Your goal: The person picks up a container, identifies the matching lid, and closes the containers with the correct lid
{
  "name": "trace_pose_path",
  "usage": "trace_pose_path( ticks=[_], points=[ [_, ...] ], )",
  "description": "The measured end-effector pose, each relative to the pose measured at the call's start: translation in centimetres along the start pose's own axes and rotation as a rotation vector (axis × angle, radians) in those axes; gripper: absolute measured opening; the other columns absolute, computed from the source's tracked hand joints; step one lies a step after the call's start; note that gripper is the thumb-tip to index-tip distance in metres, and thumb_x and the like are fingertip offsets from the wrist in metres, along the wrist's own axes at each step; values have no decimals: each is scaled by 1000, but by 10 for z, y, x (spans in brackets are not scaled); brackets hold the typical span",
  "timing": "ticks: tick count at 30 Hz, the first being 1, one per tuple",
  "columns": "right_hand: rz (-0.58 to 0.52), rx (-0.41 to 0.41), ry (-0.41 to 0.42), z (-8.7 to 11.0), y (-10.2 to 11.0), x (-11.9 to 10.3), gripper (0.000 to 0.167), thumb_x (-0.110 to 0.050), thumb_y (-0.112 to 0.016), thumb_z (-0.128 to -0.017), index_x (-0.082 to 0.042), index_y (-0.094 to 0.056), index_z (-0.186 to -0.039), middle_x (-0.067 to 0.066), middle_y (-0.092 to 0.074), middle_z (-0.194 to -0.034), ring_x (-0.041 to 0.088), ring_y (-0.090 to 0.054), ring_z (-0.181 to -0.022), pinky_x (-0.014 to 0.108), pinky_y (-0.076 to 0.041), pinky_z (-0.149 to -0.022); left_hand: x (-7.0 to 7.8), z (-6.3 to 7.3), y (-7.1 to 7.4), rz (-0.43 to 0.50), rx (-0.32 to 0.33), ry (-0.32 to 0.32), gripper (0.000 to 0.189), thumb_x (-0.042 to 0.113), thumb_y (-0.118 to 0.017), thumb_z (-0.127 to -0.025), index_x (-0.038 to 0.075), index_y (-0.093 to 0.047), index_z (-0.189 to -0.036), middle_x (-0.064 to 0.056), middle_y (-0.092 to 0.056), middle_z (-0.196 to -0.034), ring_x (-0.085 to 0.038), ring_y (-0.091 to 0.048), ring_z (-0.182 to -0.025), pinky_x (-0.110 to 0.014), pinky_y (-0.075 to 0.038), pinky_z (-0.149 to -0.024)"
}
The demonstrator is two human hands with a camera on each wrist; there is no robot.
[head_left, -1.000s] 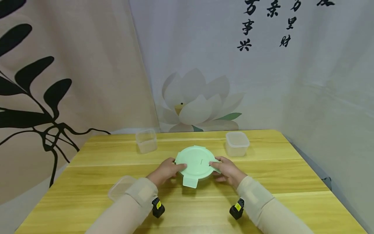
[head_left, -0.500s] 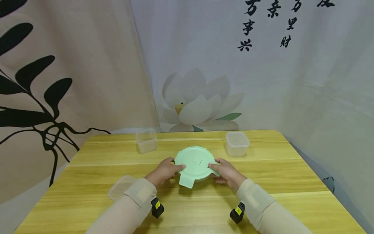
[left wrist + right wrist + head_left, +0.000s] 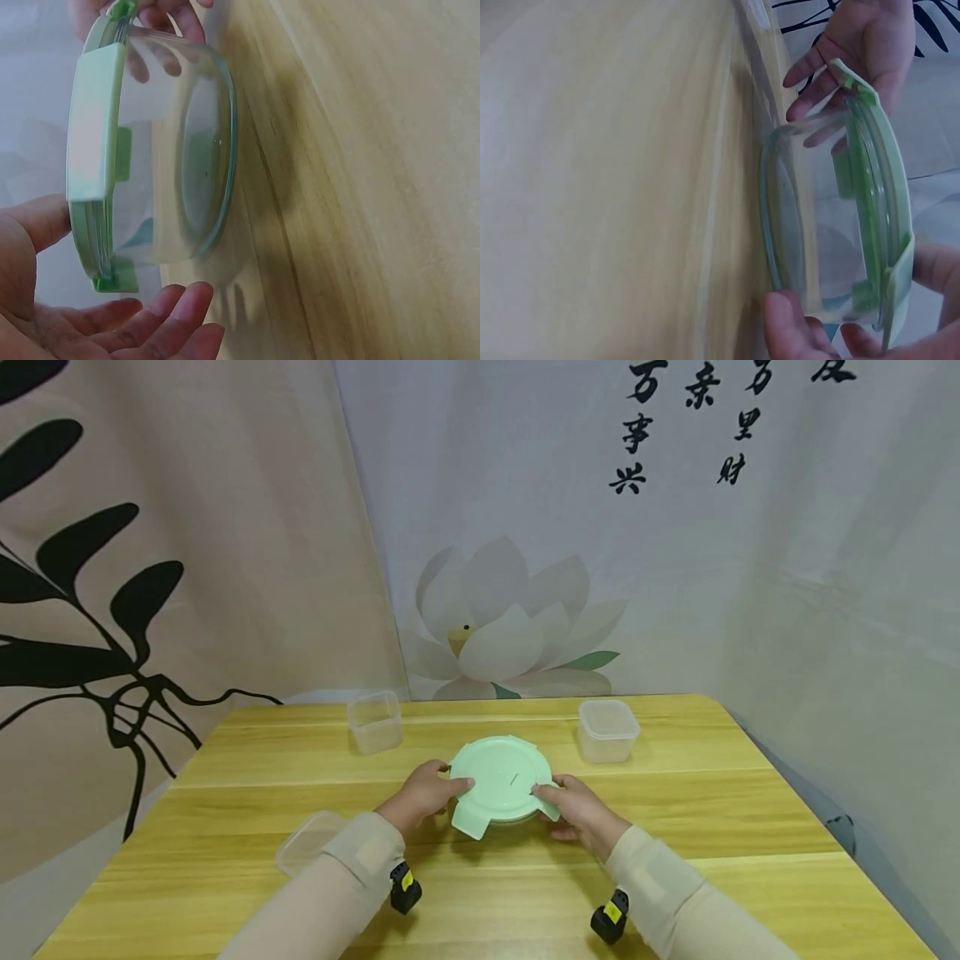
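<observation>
A round glass food container [image 3: 172, 150] with a mint-green snap lid [image 3: 501, 777] is between both hands, just over the table near its middle. My left hand [image 3: 426, 793] holds its left side, thumb on the lid's edge and fingers spread beside the glass. On the opposite side my right hand [image 3: 581, 810] grips it, thumb on the lid near a flap and fingers around the glass. One lid flap [image 3: 471, 820] sticks out toward me at the front left. Another flap [image 3: 550, 808] juts out beside the right thumb. Through the clear glass, no contents show.
On the wooden table [image 3: 712, 793], a clear square container [image 3: 375, 723] stands at the back left. A lidded translucent container [image 3: 608, 732] is at the back right. A clear flat lid [image 3: 311, 842] lies beside my left forearm. A printed curtain hangs behind.
The glass container has turned clockwise in my hands: its front flap has swung left and the right flap toward me. Both hands stay nearly in place.
</observation>
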State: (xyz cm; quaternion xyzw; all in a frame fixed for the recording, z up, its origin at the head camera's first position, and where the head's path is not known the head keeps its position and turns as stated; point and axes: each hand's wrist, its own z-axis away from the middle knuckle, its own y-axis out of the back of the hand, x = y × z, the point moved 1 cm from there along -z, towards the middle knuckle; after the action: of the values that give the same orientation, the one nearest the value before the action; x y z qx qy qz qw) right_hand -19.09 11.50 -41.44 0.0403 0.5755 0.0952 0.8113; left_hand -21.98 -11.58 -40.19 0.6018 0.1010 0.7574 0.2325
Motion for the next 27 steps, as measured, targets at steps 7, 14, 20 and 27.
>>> trace_pose_path(
  ticks=[7, 14, 20, 27],
  points=[
    [-45, -17, -1, 8, -9, 2, 52, -27, -56, -96, 5, -40, -134, 11, -55, -91, 23, -55, -80, 43, -53, -67, 1, -4, 3, -35, 31, 5, 68, 29, -64, -93, -11, -36, -140, -27, -50, -131, -36, -58, -108, -48, -49, -90],
    [-56, -35, -6, 12, -16, 2, 59, -29, -57, -96, 9, -35, -135, 16, -52, -100, 29, -53, -86, 53, -55, -73, 3, -6, 5, -94, 69, -34, 55, 27, -60, -95, -13, -47, -130, -27, -52, -128, -36, -57, -110, -45, -51, -88],
    [-45, -32, -8, 10, -18, 5, 60, -32, -57, -95, 8, -36, -135, 14, -53, -100, 29, -54, -86, 50, -55, -70, 3, -5, 2, -101, 82, -50, 43, 25, -58, -97, -11, -55, -119, -20, -61, -109, -28, -59, -95, -38, -51, -77],
    [-51, -37, -12, 8, -16, 6, 64, -34, -59, -94, 9, -36, -135, 15, -53, -103, 30, -54, -88, 50, -55, -71, -3, 1, -2, -1, 38, -53, 50, 23, -64, -93, -10, -48, -126, -18, -61, -103, -25, -63, -86, -36, -54, -72]
  ],
)
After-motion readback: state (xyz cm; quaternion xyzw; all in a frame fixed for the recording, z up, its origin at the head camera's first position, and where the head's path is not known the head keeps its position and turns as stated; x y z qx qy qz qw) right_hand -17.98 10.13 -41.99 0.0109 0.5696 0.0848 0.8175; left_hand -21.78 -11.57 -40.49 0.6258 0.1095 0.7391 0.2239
